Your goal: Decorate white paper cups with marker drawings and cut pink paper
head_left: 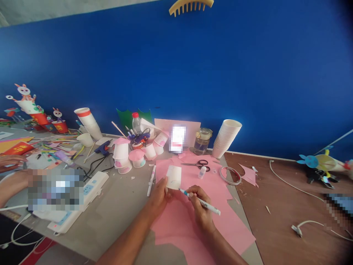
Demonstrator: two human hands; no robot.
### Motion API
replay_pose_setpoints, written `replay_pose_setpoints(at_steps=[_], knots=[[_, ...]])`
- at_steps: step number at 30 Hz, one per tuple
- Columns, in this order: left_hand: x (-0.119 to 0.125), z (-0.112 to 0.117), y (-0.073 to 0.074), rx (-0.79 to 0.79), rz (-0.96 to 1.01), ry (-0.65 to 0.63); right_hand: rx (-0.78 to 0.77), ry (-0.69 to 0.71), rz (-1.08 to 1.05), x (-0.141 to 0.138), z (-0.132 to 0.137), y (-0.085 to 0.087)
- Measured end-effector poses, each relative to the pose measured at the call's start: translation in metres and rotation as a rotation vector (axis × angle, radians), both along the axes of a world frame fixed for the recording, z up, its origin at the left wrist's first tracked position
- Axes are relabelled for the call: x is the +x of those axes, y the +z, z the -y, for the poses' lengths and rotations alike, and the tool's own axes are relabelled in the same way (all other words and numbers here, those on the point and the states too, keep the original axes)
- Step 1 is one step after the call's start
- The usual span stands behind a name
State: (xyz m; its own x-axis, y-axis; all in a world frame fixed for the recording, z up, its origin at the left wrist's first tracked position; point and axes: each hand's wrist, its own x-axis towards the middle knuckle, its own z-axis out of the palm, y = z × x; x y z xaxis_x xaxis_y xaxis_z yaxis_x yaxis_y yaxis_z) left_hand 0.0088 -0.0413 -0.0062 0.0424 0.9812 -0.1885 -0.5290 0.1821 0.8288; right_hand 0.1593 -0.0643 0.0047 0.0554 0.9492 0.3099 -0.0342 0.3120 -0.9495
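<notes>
My left hand (157, 198) pinches a small white paper piece (173, 177) by its lower edge and holds it up. My right hand (200, 208) grips a white marker pen (203, 203) with a teal band near its tip. That tip sits at the paper's lower right corner. Under both hands spreads a large sheet of pink paper (190, 224), with more pink offcuts reaching towards the back.
Scissors (197, 165) and a small glue bottle (202, 172) lie on the pink paper. Beyond stand pink-topped paper cups (121, 151), stacked white cups (226, 138), a hot glue gun (102, 147) and a power strip (93, 195). A co-worker's arm (11, 182) enters at left.
</notes>
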Motion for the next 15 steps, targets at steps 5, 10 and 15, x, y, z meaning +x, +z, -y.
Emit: replay_pose_setpoints(at_steps=[5,10,15], knots=[[0.0008,0.001,0.0039,-0.022,0.015,-0.008,0.014,-0.067,-0.02,-0.0013,0.0018,0.001],[0.0012,0.0006,0.0035,-0.054,-0.017,-0.002,0.001,-0.075,0.005,-0.0027,0.0009,0.0055],[0.0002,-0.0006,0.0024,-0.047,-0.016,-0.033,0.007,-0.069,0.018,-0.0024,-0.0008,0.0051]])
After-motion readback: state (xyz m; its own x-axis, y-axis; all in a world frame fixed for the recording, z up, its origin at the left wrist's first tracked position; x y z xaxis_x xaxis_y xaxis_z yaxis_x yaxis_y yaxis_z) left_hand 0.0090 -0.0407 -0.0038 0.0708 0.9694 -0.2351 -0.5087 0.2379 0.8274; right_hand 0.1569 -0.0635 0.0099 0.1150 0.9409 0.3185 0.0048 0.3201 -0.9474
